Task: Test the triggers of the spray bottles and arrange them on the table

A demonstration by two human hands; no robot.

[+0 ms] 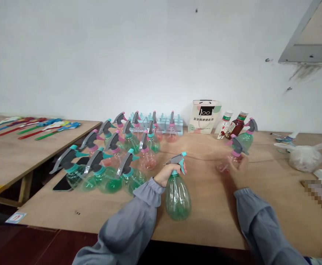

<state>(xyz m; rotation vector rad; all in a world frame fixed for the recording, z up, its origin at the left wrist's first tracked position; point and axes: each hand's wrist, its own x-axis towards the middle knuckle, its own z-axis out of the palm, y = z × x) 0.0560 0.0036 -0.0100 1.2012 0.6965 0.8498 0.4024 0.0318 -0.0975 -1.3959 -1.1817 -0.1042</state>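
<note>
My left hand (pixel 165 174) is wrapped round the neck of a green spray bottle (pixel 178 198) with a turquoise and grey trigger head, held upright at the table's front middle. To the right, my right hand (pixel 239 171) grips a pink spray bottle (pixel 223 165) near its neck; hand and bottle are a little blurred. Just behind that one stands another green spray bottle (pixel 246 141) with a pink collar. On the left side several more spray bottles, pink ones (pixel 148 159) and green ones (pixel 108 181), stand in loose rows.
A light blue plastic rack (pixel 178 126) stands behind the rows. Along the wall are a paper bag (pixel 203 117), a white bottle (pixel 223 125) and a dark red bottle (pixel 236 126). A knotted plastic bag (pixel 305 158) lies at right. A phone (pixel 62 184) lies beside the left bottles.
</note>
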